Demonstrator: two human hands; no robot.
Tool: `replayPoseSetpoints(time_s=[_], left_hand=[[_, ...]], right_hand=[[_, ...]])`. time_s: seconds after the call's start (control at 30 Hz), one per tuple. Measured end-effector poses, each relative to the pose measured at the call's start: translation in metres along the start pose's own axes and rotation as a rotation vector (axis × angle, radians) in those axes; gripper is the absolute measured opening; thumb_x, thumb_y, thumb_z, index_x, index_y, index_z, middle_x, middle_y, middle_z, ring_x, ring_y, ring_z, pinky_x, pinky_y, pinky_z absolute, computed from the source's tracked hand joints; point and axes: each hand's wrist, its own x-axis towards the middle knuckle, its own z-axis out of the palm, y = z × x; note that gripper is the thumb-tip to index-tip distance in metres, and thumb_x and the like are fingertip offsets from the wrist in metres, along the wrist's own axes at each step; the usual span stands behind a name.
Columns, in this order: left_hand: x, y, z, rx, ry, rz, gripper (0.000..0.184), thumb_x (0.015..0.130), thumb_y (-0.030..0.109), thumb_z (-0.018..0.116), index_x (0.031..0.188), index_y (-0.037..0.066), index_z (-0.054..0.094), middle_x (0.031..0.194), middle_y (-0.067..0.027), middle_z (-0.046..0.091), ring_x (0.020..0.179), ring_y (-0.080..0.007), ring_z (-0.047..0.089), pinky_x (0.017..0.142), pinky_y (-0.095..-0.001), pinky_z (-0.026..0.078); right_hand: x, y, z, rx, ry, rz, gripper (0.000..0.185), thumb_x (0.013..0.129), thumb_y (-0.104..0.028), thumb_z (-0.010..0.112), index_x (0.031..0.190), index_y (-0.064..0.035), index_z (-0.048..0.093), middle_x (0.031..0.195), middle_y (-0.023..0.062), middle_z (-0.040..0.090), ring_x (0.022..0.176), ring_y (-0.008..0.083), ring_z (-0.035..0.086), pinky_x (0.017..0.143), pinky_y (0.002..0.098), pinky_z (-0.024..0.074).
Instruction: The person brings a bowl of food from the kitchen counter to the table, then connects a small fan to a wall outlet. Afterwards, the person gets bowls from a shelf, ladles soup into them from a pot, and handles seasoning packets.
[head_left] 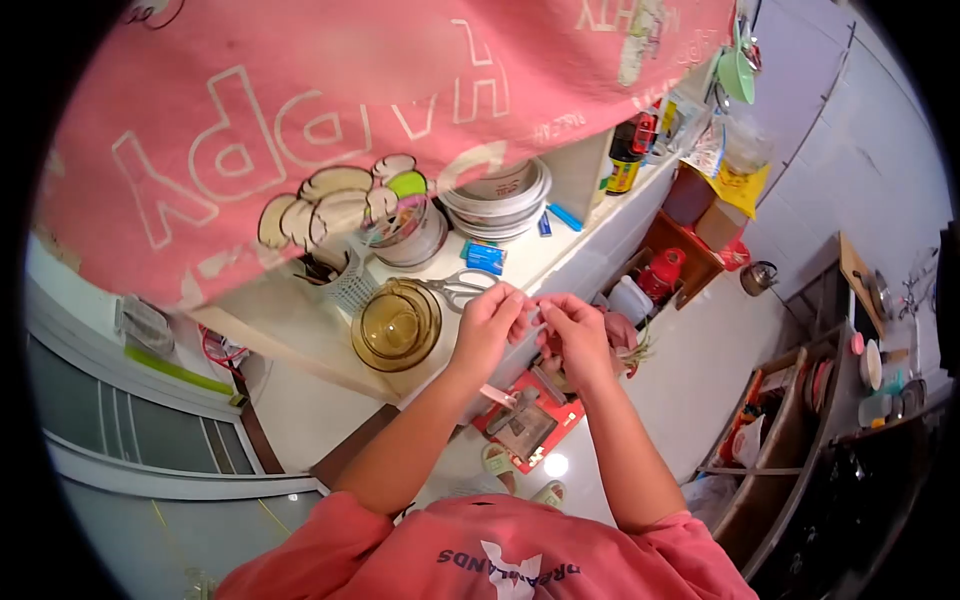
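White shelf (pixel 527 262) under pink curtain (pixel 330 130): glass bowls (pixel 397 325), scissors (pixel 462 288). Left hand (pixel 494 326) and right hand (pixel 577 338) near its edge, fingertips pinched on a small pale thing (pixel 536 317), details unclear. Pale floor (pixel 690 370) below.

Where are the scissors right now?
Just left of centre in the head view, the scissors lie on the white shelf, between the amber glassware and the blue packet, close to the left hand.
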Motion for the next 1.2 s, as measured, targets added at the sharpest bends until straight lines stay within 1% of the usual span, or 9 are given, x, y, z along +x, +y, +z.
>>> replayPoseSetpoints(time_s=[0.07, 0.17, 0.27, 0.3, 0.4, 0.57, 0.77, 0.97, 1.2], left_hand=[[0.028, -0.003, -0.01, 0.028, 0.059, -0.008, 0.013, 0.089, 0.009, 0.045, 0.085, 0.002, 0.055, 0.07, -0.0029, 0.055, 0.063, -0.0092, 0.051, 0.055, -0.022, 0.041], [0.065, -0.006, -0.027, 0.592, 0.328, 0.325, 0.017, 0.078, -0.001, 0.05, 0.095, -0.001, 0.056, 0.087, -0.0112, 0.061, 0.075, -0.0269, 0.06, 0.068, -0.0346, 0.047], [0.099, -0.007, -0.037, 0.984, 0.45, 0.6, 0.019, 0.078, 0.003, 0.052, 0.096, 0.001, 0.057, 0.091, -0.014, 0.06, 0.083, -0.0325, 0.057, 0.073, -0.0398, 0.045], [0.111, -0.008, -0.038, 1.029, 0.43, 0.516, 0.028, 0.077, 0.005, 0.056, 0.105, 0.003, 0.055, 0.107, -0.0174, 0.056, 0.099, -0.0337, 0.052, 0.085, -0.0414, 0.04], [0.162, -0.012, -0.042, 1.376, 0.469, 0.412, 0.033, 0.078, 0.012, 0.057, 0.11, 0.004, 0.053, 0.109, -0.0174, 0.055, 0.102, -0.0351, 0.05, 0.087, -0.043, 0.038], [0.223, -0.044, -0.084, 1.425, 0.478, 0.597, 0.037, 0.079, 0.016, 0.057, 0.114, 0.005, 0.051, 0.11, -0.0185, 0.054, 0.104, -0.0376, 0.049, 0.09, -0.0452, 0.037], [0.218, -0.033, -0.093, 1.496, 0.565, 0.439, 0.036, 0.079, 0.016, 0.057, 0.113, 0.005, 0.051, 0.11, -0.0186, 0.055, 0.103, -0.0378, 0.049, 0.089, -0.0453, 0.037], [0.198, -0.023, -0.093, 1.467, 0.633, 0.35, 0.035, 0.079, 0.015, 0.057, 0.112, 0.005, 0.052, 0.109, -0.0187, 0.055, 0.103, -0.0379, 0.049, 0.089, -0.0454, 0.037], [0.19, -0.017, -0.097, 1.438, 0.675, 0.314, 0.034, 0.079, 0.015, 0.057, 0.111, 0.004, 0.052, 0.109, -0.0187, 0.055, 0.102, -0.0381, 0.049, 0.088, -0.0456, 0.037]], right_hand=[[0.032, 0.004, 0.008, -0.019, -0.005, -0.01, 0.016, 0.086, -0.013, 0.056, 0.095, -0.0001, 0.06, 0.076, 0.0049, 0.059, 0.055, 0.0099, 0.055, 0.043, 0.0209, 0.0414], [0.076, 0.001, 0.019, -0.158, 0.036, -0.138, 0.016, 0.085, -0.01, 0.055, 0.095, 0.0016, 0.059, 0.077, 0.0068, 0.059, 0.057, 0.0115, 0.057, 0.044, 0.0215, 0.0432], [0.115, -0.006, 0.016, -0.175, 0.059, -0.077, 0.019, 0.085, -0.012, 0.053, 0.098, 0.0013, 0.058, 0.082, 0.0074, 0.06, 0.062, 0.013, 0.059, 0.049, 0.0225, 0.0449], [0.129, -0.009, 0.013, -0.178, 0.063, -0.069, 0.021, 0.085, -0.01, 0.052, 0.1, 0.0039, 0.056, 0.084, 0.0101, 0.061, 0.063, 0.0149, 0.06, 0.05, 0.0239, 0.0467], [0.167, -0.02, 0.008, -0.199, 0.079, -0.082, 0.022, 0.085, -0.008, 0.05, 0.101, 0.0063, 0.055, 0.084, 0.012, 0.061, 0.062, 0.0164, 0.06, 0.05, 0.0247, 0.0474], [0.222, -0.035, -0.001, -0.309, 0.02, -0.085, 0.023, 0.082, -0.006, 0.052, 0.098, 0.0101, 0.055, 0.08, 0.0169, 0.061, 0.056, 0.0202, 0.062, 0.044, 0.0277, 0.0496], [0.261, -0.051, -0.002, -0.466, -0.025, -0.158, 0.03, 0.082, -0.02, 0.052, 0.093, 0.006, 0.06, 0.059, 0.015, 0.06, 0.047, 0.0203, 0.061, 0.042, 0.0306, 0.0484], [0.27, -0.059, 0.005, -0.615, -0.091, -0.449, 0.033, 0.08, -0.024, 0.053, 0.096, 0.0041, 0.059, 0.066, 0.0169, 0.061, 0.049, 0.0236, 0.061, 0.042, 0.0318, 0.0486], [0.289, -0.066, 0.016, -0.628, -0.099, -0.478, 0.034, 0.08, -0.025, 0.053, 0.098, 0.004, 0.058, 0.07, 0.0187, 0.062, 0.051, 0.0245, 0.062, 0.047, 0.0323, 0.0495]])
